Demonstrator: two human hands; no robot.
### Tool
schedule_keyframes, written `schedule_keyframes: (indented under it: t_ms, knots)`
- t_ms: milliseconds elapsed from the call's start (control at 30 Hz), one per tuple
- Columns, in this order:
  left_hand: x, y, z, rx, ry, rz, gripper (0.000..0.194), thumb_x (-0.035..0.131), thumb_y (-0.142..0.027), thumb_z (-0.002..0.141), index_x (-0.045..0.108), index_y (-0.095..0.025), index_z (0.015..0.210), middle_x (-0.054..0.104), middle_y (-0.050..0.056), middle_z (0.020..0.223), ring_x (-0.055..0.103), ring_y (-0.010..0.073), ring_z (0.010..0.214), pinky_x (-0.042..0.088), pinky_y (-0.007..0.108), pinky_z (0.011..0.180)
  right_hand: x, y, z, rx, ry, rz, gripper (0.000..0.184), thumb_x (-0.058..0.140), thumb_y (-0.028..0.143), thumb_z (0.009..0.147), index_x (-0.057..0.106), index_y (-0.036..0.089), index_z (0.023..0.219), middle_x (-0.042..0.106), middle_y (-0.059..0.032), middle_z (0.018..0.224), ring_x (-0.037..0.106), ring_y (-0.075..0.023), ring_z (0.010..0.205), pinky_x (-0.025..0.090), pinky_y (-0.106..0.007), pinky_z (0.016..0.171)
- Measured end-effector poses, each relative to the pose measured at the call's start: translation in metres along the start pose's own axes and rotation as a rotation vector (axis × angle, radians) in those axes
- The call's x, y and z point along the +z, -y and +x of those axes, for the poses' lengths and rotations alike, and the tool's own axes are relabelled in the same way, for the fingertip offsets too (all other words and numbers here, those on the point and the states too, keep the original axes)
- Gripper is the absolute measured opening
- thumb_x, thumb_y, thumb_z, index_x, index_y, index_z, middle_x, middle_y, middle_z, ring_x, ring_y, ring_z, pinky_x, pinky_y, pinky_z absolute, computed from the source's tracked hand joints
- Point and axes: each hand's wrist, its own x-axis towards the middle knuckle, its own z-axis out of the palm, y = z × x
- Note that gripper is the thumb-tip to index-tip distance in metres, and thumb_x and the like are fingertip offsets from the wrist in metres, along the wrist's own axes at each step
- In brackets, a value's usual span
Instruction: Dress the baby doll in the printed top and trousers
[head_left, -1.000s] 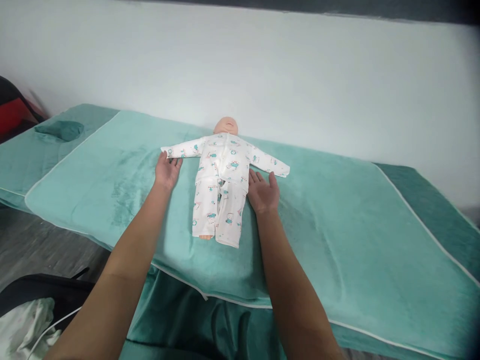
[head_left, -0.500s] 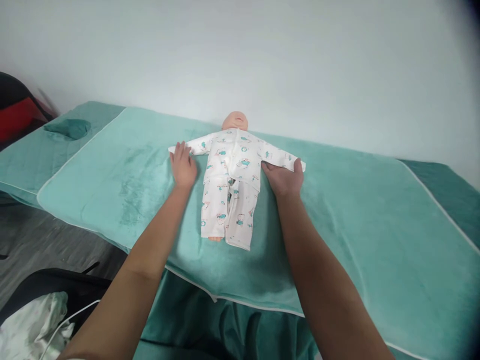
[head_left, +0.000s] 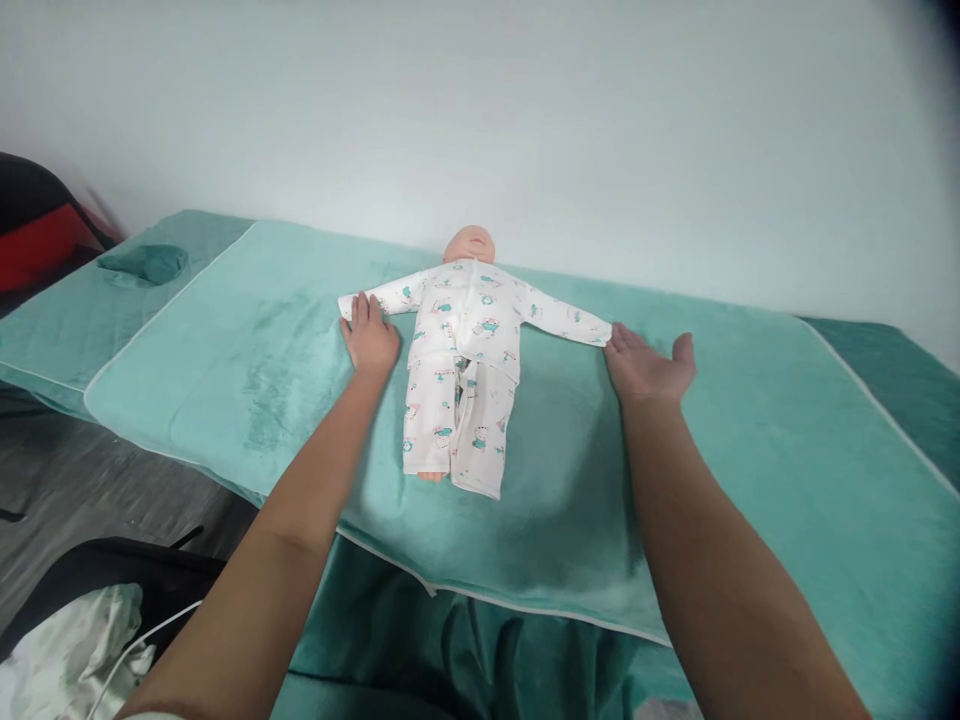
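Observation:
A baby doll (head_left: 469,243) lies on its back on a teal towel (head_left: 247,350), dressed in a white printed sleepsuit (head_left: 461,380) with both sleeves spread out sideways. My left hand (head_left: 369,337) lies flat with fingers stretched, resting on the end of the doll's near-left sleeve. My right hand (head_left: 646,365) is open, fingers apart, its fingertips at the cuff of the other sleeve; it holds nothing.
The towel covers a teal massage bed (head_left: 862,350) set against a white wall. A face hole (head_left: 146,263) shows at the bed's left end. A black chair with white cloth and a cable (head_left: 75,640) stands at the lower left. A red and black object (head_left: 34,235) sits far left.
My right hand slid outward along the doll's sleeve from near the body to the cuff and opened. My left hand stayed on the other sleeve.

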Motion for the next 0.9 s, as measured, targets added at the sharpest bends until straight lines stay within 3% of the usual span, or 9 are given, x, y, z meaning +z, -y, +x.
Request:
schedule_keyframes:
  t_ms: [167,300,467,633,800,900]
  knots:
    - [-0.005,-0.001,-0.008,0.007,-0.016,-0.122,0.065,0.046,-0.014,0.087,0.045,-0.012,0.152,0.030,0.019,0.169,0.018,0.0287,0.162,0.001,0.061,0.130,-0.010,0.037,-0.032,-0.207,-0.048,-0.154,0.024,0.059,0.029,0.088,0.068,0.015,0.104,0.057,-0.0239,0.149,0.045,-0.0289,0.145,0.056,-0.050,0.094]
    - [-0.014,0.002,-0.025,0.006,0.015,-0.059,0.064,0.045,-0.021,0.091,0.042,-0.010,0.154,0.025,0.019,0.171,0.015,0.0290,0.162,0.002,0.058,0.131,-0.016,0.047,-0.056,-0.181,-0.060,-0.032,0.016,0.055,0.018,0.084,0.067,0.018,0.094,0.054,-0.0202,0.153,0.045,-0.0273,0.144,0.055,-0.054,0.091]
    - [-0.030,0.010,-0.056,0.025,0.141,0.100,0.062,0.039,-0.038,0.100,0.045,-0.009,0.154,0.030,0.021,0.169,0.021,0.0318,0.161,0.003,0.058,0.130,-0.018,0.046,-0.087,-0.169,-0.102,0.118,0.010,0.056,0.014,0.081,0.065,0.019,0.083,0.057,-0.0173,0.150,0.048,-0.0285,0.141,0.055,-0.057,0.087]
    - [-0.052,0.016,-0.091,0.076,0.205,0.218,0.063,0.032,-0.042,0.103,0.043,-0.011,0.156,0.033,0.015,0.168,0.023,0.0338,0.160,0.008,0.058,0.130,-0.013,0.038,-0.116,-0.121,-0.177,0.258,0.006,0.064,0.015,0.082,0.066,0.021,0.083,0.061,-0.0152,0.146,0.055,-0.0304,0.135,0.056,-0.058,0.086]
    - [-0.067,0.018,-0.128,0.092,0.195,0.287,0.061,0.027,-0.042,0.105,0.043,-0.016,0.158,0.035,0.011,0.168,0.025,0.0315,0.159,0.012,0.055,0.131,-0.017,0.035,-0.126,-0.139,-0.239,0.289,0.022,0.073,0.009,0.079,0.069,0.024,0.095,0.067,-0.0116,0.140,0.063,-0.0323,0.126,0.055,-0.061,0.088]
    - [-0.072,0.018,-0.146,0.102,0.170,0.315,0.061,0.025,-0.042,0.105,0.044,-0.015,0.157,0.037,0.010,0.167,0.027,0.0305,0.159,0.014,0.054,0.131,-0.024,0.039,-0.120,-0.120,-0.206,0.289,0.028,0.074,0.005,0.078,0.071,0.026,0.096,0.067,-0.0106,0.140,0.063,-0.0328,0.126,0.055,-0.061,0.091]
